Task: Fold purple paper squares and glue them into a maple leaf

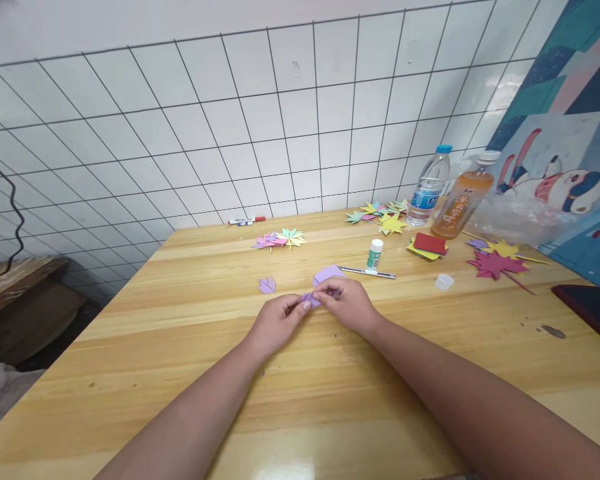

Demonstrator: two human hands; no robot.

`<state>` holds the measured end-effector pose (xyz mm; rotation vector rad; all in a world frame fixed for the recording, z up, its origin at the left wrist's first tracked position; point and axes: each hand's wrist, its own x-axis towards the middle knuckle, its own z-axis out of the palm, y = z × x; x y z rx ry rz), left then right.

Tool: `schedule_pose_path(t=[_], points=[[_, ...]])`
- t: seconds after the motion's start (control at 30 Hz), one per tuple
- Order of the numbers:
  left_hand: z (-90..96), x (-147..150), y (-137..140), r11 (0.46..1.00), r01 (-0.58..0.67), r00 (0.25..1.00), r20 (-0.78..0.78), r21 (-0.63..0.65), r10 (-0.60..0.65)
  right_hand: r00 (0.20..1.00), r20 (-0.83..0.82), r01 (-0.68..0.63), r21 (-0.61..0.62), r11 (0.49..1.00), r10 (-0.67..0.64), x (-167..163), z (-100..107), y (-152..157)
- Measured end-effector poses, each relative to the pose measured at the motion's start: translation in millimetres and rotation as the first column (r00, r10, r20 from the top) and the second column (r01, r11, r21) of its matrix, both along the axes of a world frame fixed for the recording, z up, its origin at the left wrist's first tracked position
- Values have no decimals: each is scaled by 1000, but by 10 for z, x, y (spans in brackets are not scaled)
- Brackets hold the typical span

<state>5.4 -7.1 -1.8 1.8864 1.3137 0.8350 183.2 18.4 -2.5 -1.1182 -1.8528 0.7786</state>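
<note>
Between both hands is a small piece of folded purple paper (311,300), pinched over the middle of the wooden table (205,373). My left hand (280,320) is closed on its left side, thumb on top. From the right, my right hand (347,301) grips the same paper with thumb and fingertips; its other fingers are curled. Part of the paper is hidden by the fingers. Just beyond lies a flat purple paper square (329,274). A folded purple paper piece (267,285) rests left of it. Behind my right hand are a pen (367,273) and an upright glue stick (375,254).
Paper leaves (280,239) lie at the back, with more leaves (391,223) near the wall. At right stand a water bottle (429,187) and an orange drink bottle (463,200). Nearby are coloured paper squares (429,244), a clear cap (444,282), a red leaf (497,265) and markers (247,221).
</note>
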Motion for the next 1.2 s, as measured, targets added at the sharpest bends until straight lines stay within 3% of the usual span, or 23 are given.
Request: schedule_pose_path(t=[0.1, 0.3, 0.47, 0.67, 1.2], points=[[-8, -6, 1, 1000, -15, 997, -82, 11, 16, 1000, -10, 24, -12, 1000, -24, -13, -7, -2], [-18, 0, 0, 1000, -14, 998, -64, -4, 14, 993, 104, 50, 64, 997, -56, -15, 0, -27], [-5, 18, -14, 999, 41, 998, -45, -9, -41, 989, 147, -46, 108, 993, 30, -14, 20, -43], [-37, 19, -8, 1000, 13, 999, -47, -27, -14, 998, 67, -17, 26, 1000, 15, -19, -44, 7], [2, 9, -23, 999, 16, 990, -138, -48, -23, 996, -37, -76, 1, 997, 76, -11, -32, -6]])
